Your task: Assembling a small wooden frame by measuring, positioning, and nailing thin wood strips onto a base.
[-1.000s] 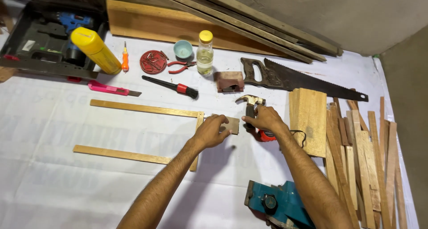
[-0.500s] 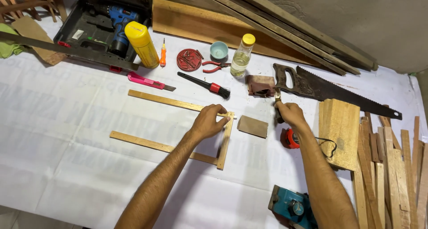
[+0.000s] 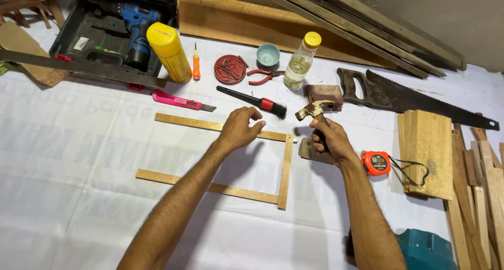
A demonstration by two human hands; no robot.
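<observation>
The right hand (image 3: 329,139) grips a small hammer (image 3: 314,112) by its handle, head raised just above the fist. The left hand (image 3: 239,128), fingers loosely curled and holding nothing, rests on the top strip of a three-sided wooden frame (image 3: 286,170) lying on the white-covered desk (image 3: 79,170). The frame's corner sits between both hands; an orange tape measure (image 3: 375,162) lies just right of the right hand, and a black brush (image 3: 252,100) lies just beyond the left.
</observation>
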